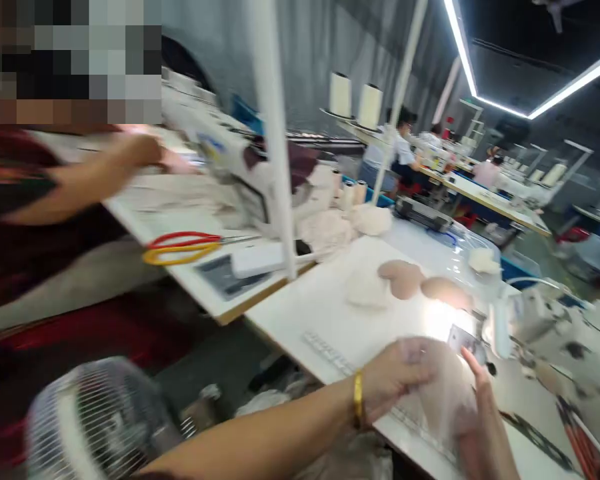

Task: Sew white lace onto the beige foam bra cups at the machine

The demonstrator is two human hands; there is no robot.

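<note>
A beige, thin fabric piece, blurred by motion, hangs between my two hands beside the sewing machine. My left hand, with a gold bracelet at its wrist, pinches the piece's left side. On its right side, my right hand holds the edge, one finger stretched up toward the machine's metal plate; its lower fingers are smeared. A bright lamp glare lies just behind the plate. Past it rest two beige rounded pieces, one a curved cutout and one an oval. A pale cream piece lies left of them.
Red and yellow-handled scissors lie on the neighbouring table, where a co-worker's arm reaches toward another sewing machine. White poles rise between the tables. A fan stands low left. Thread cones and several people are farther back.
</note>
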